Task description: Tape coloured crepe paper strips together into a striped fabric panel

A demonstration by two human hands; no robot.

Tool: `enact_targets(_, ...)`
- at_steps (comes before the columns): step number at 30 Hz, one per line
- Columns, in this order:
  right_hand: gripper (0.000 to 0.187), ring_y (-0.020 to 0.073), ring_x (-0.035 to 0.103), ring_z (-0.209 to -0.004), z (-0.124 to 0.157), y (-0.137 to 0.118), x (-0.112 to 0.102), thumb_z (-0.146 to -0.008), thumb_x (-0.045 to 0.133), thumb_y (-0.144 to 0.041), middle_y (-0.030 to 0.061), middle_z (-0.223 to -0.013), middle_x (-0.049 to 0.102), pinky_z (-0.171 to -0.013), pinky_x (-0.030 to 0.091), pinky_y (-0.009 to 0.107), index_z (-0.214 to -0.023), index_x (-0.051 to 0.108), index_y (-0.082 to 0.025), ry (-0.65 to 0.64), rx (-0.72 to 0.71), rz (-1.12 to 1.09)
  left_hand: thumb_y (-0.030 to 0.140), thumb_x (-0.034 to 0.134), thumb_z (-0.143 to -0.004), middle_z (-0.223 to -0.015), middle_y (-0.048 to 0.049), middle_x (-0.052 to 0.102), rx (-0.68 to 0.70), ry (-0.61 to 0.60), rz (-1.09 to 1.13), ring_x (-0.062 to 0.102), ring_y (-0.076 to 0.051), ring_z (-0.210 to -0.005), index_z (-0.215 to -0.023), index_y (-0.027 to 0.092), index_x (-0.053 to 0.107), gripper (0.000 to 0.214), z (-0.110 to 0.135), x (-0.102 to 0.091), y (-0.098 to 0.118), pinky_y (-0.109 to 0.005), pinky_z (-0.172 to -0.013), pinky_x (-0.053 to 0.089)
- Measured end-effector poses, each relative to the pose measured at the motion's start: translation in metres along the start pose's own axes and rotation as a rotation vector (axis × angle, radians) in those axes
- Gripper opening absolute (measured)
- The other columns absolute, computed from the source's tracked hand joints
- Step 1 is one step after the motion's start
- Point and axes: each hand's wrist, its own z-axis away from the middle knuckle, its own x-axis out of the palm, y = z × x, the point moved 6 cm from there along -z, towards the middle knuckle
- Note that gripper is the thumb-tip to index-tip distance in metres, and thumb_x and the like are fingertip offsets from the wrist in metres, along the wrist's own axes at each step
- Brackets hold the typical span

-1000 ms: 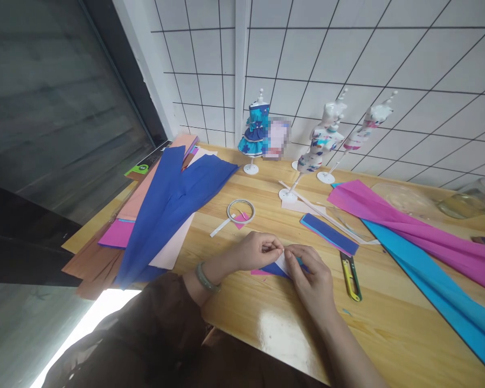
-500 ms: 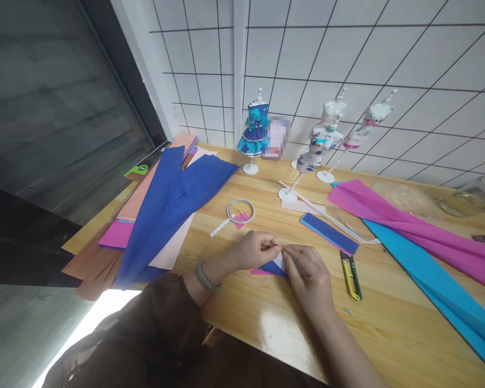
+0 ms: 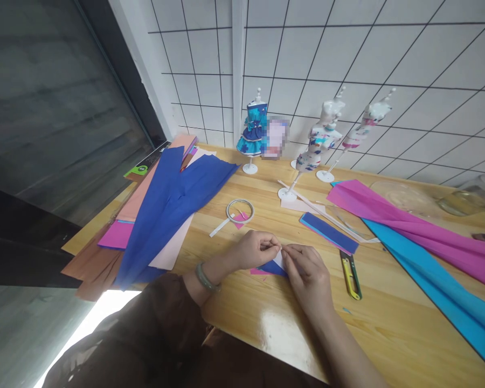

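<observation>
My left hand (image 3: 259, 250) and my right hand (image 3: 310, 272) meet over the table, their fingertips pinched together at the tip of a small white piece (image 3: 279, 260) that looks like paper or tape. Below it lies a blue piece of paper (image 3: 272, 268) with a pink edge (image 3: 259, 272) showing under it, partly covered by the hands. Just beyond, a roll of tape (image 3: 228, 205) rests on a pink scrap (image 3: 239, 223) beside a white strip (image 3: 221, 225). Yellow-and-green thread snips (image 3: 351, 277) lie to the right, touching a stack of blue strips (image 3: 330, 233).
Blue crepe paper (image 3: 165, 199) and other coloured sheets are heaped at the left. Long pink (image 3: 408, 221) and turquoise paper (image 3: 424, 285) cross the right side. Small dress forms stand at the back, one in a blue dress (image 3: 254, 129). A clear bowl (image 3: 472, 196) sits far right.
Hardly anything differs. Both hands stay pinched in the same place, and the view has shifted very slightly.
</observation>
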Motion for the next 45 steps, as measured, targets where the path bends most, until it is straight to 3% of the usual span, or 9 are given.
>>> enact_targets(30,0.015,0.0195,0.056,-0.08,-0.001,-0.002,0.0,-0.083,0.054,-0.016,0.0065,-0.087,0.063,-0.072,0.045,0.037,-0.093,0.064,-0.019,-0.021,0.016,0.003,0.022,0.052,-0.076,-0.051,0.0044,0.046,0.001,0.009,-0.015,0.039,-0.004,-0.046,-0.073,0.01,0.06,0.014,0.001,0.0,0.0,-0.015,-0.044,0.028)
enact_targets(37,0.015,0.02,0.057,-0.081,-0.002,-0.001,0.0,-0.083,0.053,-0.018,0.0066,-0.087,0.064,-0.073,0.045,0.037,-0.092,0.065,-0.02,-0.017,0.031,-0.009,0.023,0.052,-0.077,-0.063,-0.0002,0.056,0.0,-0.024,-0.034,0.048,-0.006,-0.054,-0.076,0.011,0.06,0.014,0.003,0.002,0.001,-0.016,-0.05,0.036)
enact_targets(45,0.015,0.0201,0.058,-0.083,-0.002,0.006,0.002,-0.085,0.051,-0.023,0.0067,-0.086,0.065,-0.074,0.047,0.037,-0.087,0.066,-0.021,-0.047,0.18,-0.159,0.024,0.052,-0.077,-0.055,0.0037,0.048,0.034,-0.006,-0.111,0.04,-0.004,-0.048,-0.071,0.012,0.058,0.015,0.003,0.001,0.007,-0.015,-0.046,0.03)
